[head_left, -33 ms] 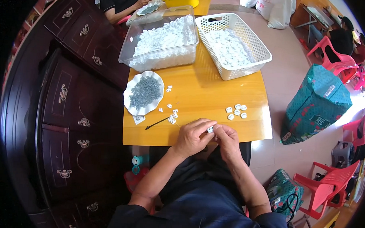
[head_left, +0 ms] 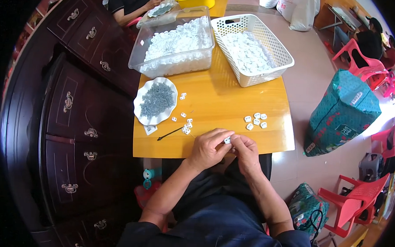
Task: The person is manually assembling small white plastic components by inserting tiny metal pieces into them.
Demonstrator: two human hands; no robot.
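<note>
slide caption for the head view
Hands hold a small white piece at a wooden table; a scalloped plate of grey parts lies to the left.

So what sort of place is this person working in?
Probably a small workshop, perhaps in a home: dark wooden drawers beside a table, a clear bin of small white pieces, and pink plastic chairs.

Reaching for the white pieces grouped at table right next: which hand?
Probably the right: the right hand is closer to that group of white pieces; the left hand is farther left. Both are at a small white piece now.
</note>
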